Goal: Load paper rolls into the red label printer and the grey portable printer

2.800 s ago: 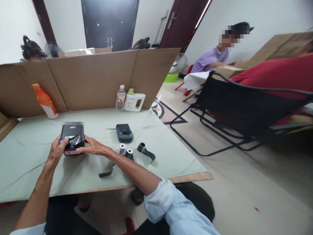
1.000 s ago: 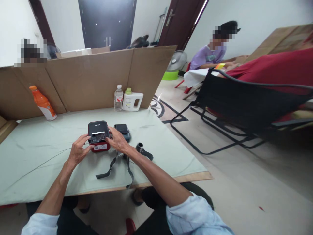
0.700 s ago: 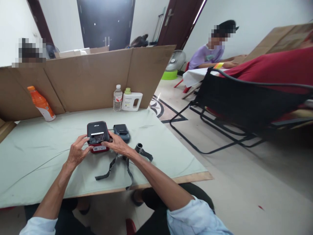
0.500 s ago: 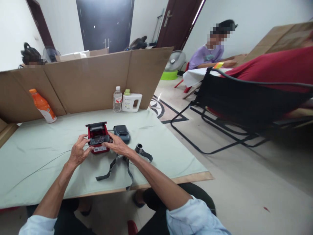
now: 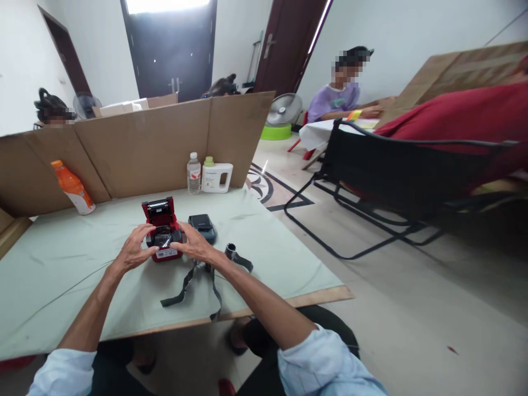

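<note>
A small red and black printer (image 5: 163, 234) stands on the pale green table cover (image 5: 53, 269) with its lid tipped up at the back. My left hand (image 5: 134, 250) grips its left side, fingers curled against the casing. My right hand (image 5: 193, 247) holds the right side, thumb and fingers pressed to the body. A shiny dark roll shows inside the opened compartment. Black strips of ribbon (image 5: 185, 283) trail from under my right wrist toward the table's front edge.
A dark grey device (image 5: 202, 226) lies just right of the printer, a black roll (image 5: 231, 252) near it. An orange bottle (image 5: 74, 187), a water bottle (image 5: 193, 173) and a white jug (image 5: 216, 177) stand by the cardboard screen (image 5: 144, 146). A black chair (image 5: 396, 181) and seated people are at right.
The printer's lid, flat and shut a second ago, has swung up and stands raised at the back. Both hands stayed on the printer's sides.
</note>
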The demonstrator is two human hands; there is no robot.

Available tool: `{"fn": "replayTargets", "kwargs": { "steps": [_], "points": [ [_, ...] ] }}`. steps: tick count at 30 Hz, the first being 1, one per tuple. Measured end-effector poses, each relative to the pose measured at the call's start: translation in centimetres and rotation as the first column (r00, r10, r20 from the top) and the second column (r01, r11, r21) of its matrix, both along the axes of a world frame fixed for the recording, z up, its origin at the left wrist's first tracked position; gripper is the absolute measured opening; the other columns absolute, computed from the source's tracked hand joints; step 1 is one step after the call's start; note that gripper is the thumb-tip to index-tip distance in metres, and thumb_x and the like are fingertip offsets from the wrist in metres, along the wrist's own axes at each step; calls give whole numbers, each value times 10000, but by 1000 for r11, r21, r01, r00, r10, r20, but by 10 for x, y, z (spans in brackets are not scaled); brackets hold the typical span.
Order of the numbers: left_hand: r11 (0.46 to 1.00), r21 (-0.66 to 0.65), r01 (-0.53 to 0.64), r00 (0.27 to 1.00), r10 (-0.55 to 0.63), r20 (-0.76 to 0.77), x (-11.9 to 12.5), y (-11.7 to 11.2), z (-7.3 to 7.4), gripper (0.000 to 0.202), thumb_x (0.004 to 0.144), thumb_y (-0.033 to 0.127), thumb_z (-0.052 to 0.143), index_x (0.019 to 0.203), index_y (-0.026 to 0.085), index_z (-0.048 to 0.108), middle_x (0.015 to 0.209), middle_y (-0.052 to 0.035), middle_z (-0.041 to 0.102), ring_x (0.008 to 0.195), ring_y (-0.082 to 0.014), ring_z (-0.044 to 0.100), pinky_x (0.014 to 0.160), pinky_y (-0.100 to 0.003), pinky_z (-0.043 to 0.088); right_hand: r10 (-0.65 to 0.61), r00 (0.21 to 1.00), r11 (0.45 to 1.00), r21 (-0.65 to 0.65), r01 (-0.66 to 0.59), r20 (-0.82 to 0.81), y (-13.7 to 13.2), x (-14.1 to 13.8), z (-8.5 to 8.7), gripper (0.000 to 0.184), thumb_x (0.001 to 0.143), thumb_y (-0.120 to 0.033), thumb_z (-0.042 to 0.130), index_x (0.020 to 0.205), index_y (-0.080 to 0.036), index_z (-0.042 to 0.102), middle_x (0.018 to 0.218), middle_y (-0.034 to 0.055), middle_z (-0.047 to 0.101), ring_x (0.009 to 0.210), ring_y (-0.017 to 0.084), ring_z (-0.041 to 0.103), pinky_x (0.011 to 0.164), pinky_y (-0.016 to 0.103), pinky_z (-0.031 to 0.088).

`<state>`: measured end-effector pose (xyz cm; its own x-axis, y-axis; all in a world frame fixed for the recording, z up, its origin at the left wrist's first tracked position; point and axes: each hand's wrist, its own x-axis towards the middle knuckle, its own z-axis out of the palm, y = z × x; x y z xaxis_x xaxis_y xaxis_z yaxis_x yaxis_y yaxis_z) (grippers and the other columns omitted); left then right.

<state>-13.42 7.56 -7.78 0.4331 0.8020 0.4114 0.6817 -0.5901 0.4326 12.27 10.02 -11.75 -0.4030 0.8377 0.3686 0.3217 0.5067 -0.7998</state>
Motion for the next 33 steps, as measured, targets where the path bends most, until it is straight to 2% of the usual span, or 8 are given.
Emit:
{"fn": "replayTargets", "kwargs": {
  "steps": [3, 6, 11, 15, 21, 25, 29, 33],
  "points": [
    [1000, 6, 25, 1000, -25, -7, 6, 7, 0, 409, 842, 362, 761, 1223, 217, 732, 1223, -117, 753, 1164, -292, 665, 1067, -508, 522, -58, 993, 989, 140, 44, 98, 5, -3, -3, 768, 808, -338, 821, 1510, -206, 538, 1572, 182, 501, 1482, 340, 445, 1211, 524, 387],
    [1000, 0, -16, 1000, 16, -2, 15, 10, 2, 270, 888, 373, 709, 1096, 220, 789, 1080, -101, 796, 1036, -270, 700, 1002, -461, 545, -51, 986, 974, 225, 13, 160, 10, -8, -1, 657, 841, -366, 813, 1446, -205, 613, 1569, 191, 508, 1471, 330, 465, 1217, 531, 380],
    [1000, -17, -9, 1000, 9, 18, 24, 9, 15, 268, 956, 394, 608, 1038, 247, 816, 1026, -68, 807, 974, -244, 715, 957, -390, 548, -51, 987, 967, 256, 11, 151, 15, -15, 17, 213, 943, -245, 687, 1135, -220, 775, 1226, 117, 739, 1156, 264, 665, 1063, 434, 492],
    [999, -26, -48, 997, 49, 61, 16, 20, 20, 335, 997, 418, 529, 958, 236, 807, 1016, -73, 779, 974, -235, 706, 964, -391, 558, -53, 988, 979, 202, 23, 144, 16, -16, 23, 183, 976, -196, 605, 944, -228, 782, 993, 67, 765, 945, 216, 681, 897, 334, 499],
    [973, 8, -232, 967, 230, 110, -7, 66, 8, 366, 846, 295, 661, 1194, 233, 755, 1380, -117, 624, 1273, -293, 609, 943, -429, 603, -108, 983, 985, 149, 86, 147, 15, -13, 23, 196, 977, -224, 569, 948, -220, 763, 942, 55, 770, 834, 199, 651, 777, 294, 447],
    [971, -47, -236, 969, 239, 64, -12, 77, 2, 449, 795, 206, 647, 1235, 232, 733, 1231, -101, 686, 1034, -242, 679, 894, -416, 613, -123, 980, 985, 139, 101, 158, 21, -12, 36, 209, 973, -250, 567, 913, -218, 764, 830, 35, 745, 742, 191, 616, 700, 279, 405],
    [971, -63, -231, 963, 237, 125, -7, 64, 0, 427, 776, 178, 609, 1175, 231, 753, 1161, -88, 706, 913, -206, 679, 755, -339, 608, -123, 982, 986, 125, 105, 145, 36, -12, 56, 214, 964, -238, 563, 901, -207, 765, 766, 17, 713, 708, 185, 579, 679, 275, 381],
    [960, -234, -153, 953, 207, 224, 5, 53, 4, 569, 717, 259, 710, 1281, 181, 698, 1219, -110, 723, 749, -164, 660, 658, -314, 589, -128, 976, 981, 170, 97, 178, 48, -17, 80, 206, 943, -229, 578, 849, -181, 755, 742, 18, 677, 696, 174, 535, 670, 279, 354]
  ]
}}
